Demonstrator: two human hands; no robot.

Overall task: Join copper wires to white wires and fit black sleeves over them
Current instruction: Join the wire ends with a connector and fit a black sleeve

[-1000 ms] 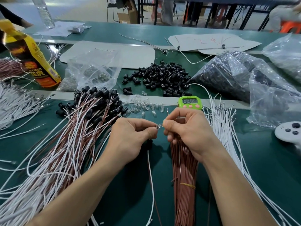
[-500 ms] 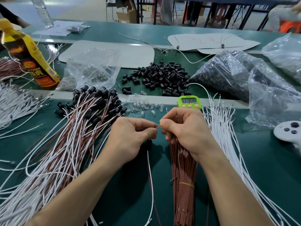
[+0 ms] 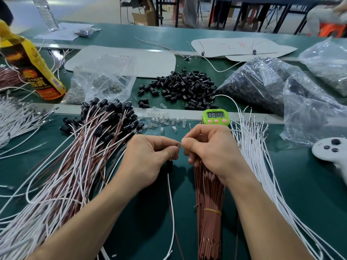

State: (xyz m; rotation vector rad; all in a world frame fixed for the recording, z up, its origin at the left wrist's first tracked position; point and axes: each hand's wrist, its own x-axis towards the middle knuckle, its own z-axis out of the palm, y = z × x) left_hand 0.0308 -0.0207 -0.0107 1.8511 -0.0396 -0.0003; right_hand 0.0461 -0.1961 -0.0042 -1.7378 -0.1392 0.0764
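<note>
My left hand (image 3: 150, 158) and my right hand (image 3: 210, 151) meet over the green table, both pinching a small clear bulb (image 3: 179, 146) between their fingertips. A black sleeve (image 3: 169, 166) hangs below my left hand, with a white wire (image 3: 171, 212) and a thin copper wire trailing from it toward me. A banded bundle of copper wires (image 3: 208, 212) lies under my right wrist. Loose white wires (image 3: 262, 166) fan out on the right. Finished wires with black sleeves (image 3: 78, 156) are piled at the left. Loose black sleeves (image 3: 184, 87) lie heaped further back.
A green timer (image 3: 216, 117) stands just beyond my hands, with small clear bulbs (image 3: 163, 122) scattered beside it. Plastic bags (image 3: 262, 85) of parts sit at the right and back left. A yellow bottle (image 3: 32, 66) stands at left, a white controller (image 3: 332, 151) at right.
The hands have stayed together on the small clear bulb, with only slight finger movement. The view has shifted a little.
</note>
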